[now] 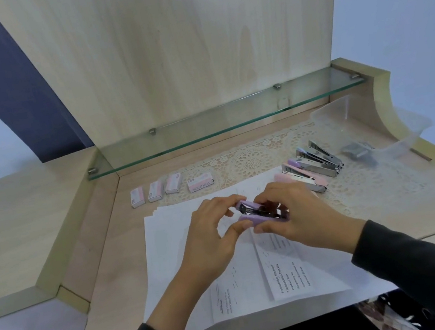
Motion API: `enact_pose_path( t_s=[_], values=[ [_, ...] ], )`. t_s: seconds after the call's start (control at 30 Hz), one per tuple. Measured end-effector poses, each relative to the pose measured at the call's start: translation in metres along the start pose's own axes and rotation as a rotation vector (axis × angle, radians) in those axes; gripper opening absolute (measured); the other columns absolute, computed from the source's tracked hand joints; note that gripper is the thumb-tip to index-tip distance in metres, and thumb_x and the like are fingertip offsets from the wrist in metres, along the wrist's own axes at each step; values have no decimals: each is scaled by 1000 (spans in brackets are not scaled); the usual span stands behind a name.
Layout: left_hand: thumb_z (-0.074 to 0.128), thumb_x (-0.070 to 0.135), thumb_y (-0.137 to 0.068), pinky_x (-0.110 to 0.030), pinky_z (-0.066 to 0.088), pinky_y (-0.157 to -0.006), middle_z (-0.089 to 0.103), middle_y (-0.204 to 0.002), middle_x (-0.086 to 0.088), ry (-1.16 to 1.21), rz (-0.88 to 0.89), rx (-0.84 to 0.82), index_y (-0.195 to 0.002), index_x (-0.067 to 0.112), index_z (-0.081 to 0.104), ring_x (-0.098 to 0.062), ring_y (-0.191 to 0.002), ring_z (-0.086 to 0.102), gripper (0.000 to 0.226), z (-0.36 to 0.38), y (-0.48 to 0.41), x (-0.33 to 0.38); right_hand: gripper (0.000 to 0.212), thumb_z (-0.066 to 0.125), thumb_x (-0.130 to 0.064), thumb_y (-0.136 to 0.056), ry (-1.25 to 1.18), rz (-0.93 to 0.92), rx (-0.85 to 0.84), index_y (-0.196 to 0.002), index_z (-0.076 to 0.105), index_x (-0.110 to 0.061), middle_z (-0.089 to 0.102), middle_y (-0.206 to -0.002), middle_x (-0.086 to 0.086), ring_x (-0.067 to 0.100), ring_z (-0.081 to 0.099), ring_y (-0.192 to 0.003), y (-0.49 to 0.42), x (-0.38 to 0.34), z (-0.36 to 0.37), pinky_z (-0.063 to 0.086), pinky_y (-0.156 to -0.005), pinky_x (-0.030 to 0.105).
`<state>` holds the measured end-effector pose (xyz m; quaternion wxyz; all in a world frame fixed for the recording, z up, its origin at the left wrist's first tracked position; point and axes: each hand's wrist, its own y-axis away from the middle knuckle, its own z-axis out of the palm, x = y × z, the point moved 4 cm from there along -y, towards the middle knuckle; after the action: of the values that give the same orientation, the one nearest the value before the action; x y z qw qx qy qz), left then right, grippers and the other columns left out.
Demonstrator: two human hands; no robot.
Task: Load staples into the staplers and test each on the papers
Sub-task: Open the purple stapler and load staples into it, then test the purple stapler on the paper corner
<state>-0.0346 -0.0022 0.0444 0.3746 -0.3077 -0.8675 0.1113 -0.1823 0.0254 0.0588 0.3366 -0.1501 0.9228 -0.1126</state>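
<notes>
You are holding a purple stapler [261, 216], hinged open, just above the papers [189, 279] on the desk [107, 269]. Your left hand [212, 229] is pinching its left end and your right hand [299, 211] is gripping the other. 4 staple boxes [173, 183] are lying behind.

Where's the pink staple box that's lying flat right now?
In the head view, the flat pink cardboard staple box lies left of centre at the back of the desk, just right of three upright staple boxes, beyond the white papers.
</notes>
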Motion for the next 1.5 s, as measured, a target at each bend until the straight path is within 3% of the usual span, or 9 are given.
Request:
enact_pose_path(
  t_s=[0.33, 0.53, 0.73, 0.87, 0.97, 1.03, 1.13, 1.3, 1.5],
  values=[
    [56, 44, -76, -1, 34, -81, 46, -105, 33, 62, -13, -54, -113, 56, 36, 12, -99, 45, 44, -2, -2, 1, 36, 74, -37, -70, -3, 14, 34, -95, 60, -15, 57, -86, -2, 14, 51, -76, 0, 3, -5, 44, -69, 26],
    [61, 54, -63, -1, 36, -80, 44, -110, 35, 92, -77, -196, -113, 48, 44, 15, -99, 45, 53, -10, -15, -1, 37, 71, -25, -72, -30, 73, -2, -78, 35, -27, 49, -69, -8, 8, 42, -56, 4, 20, -13, 34, -52, 18],
    [60, 46, -81, -24, 32, -97, 55, -124, 8, -170, -202, -250, -125, 24, 52, -8, -112, 46, 49, 7, -45, -31, 38, 74, -37, -69, -90, 231, -42, -90, 47, -20, 60, -100, 1, 7, 59, -73, 8, 46, -35, 47, -63, 28],
    [62, 50, -79, -29, 28, -101, 45, -136, 1, -295, -210, -330, -134, 20, 43, -16, -124, 36, 65, 29, -56, -39, 57, 41, -56, -79, -297, 332, -32, -80, 55, -1, 55, -64, -16, -6, 54, -54, 9, 53, -40, 44, -50, 19],
    [70, 52, -69, -30, 31, -96, 48, -123, 0, -302, -242, -344, -131, 21, 45, -18, -117, 36, 74, 34, -62, -45, 54, 34, -56, -87, -422, 438, -40, -106, 63, -15, 55, -123, -14, 17, 63, -96, 9, 67, -37, 54, -78, 32],
    [75, 50, -64, -28, 33, -90, 48, -111, 3, -272, -258, -320, -123, 23, 50, -15, -109, 36, 69, 33, -66, -47, 45, 40, -49, -89, -399, 420, -72, -92, 65, -12, 57, -120, -7, 16, 65, -77, 7, 67, -35, 55, -68, 40],
    [79, 33, -67, -24, 34, -80, 47, -99, 6, -160, -240, -206, -98, 25, 53, -12, -100, 39, 42, 29, -70, -46, 34, 47, -44, -87, -321, 364, -121, -89, 60, -13, 64, -77, 6, -7, 59, -69, 2, 63, -32, 52, -50, 31],
    [73, 9, -74, -3, 41, -65, 58, -78, 7, 155, -249, -82, -79, 20, 56, 2, -73, 53, 21, 20, -63, -43, 23, 54, -38, -85, -238, 327, -120, -97, 58, -19, 63, -89, 5, 16, 65, -61, -7, 66, -32, 46, -47, 18],
    [74, 7, -73, -3, 42, -66, 60, -77, 15, 168, -75, 120, -80, 18, 62, 10, -69, 54, 17, -14, -70, -19, 34, 54, -34, -86, -275, 272, -160, -119, 54, -25, 62, -84, 0, 12, 64, -64, -14, 52, -34, 51, -52, 21]
  ],
)
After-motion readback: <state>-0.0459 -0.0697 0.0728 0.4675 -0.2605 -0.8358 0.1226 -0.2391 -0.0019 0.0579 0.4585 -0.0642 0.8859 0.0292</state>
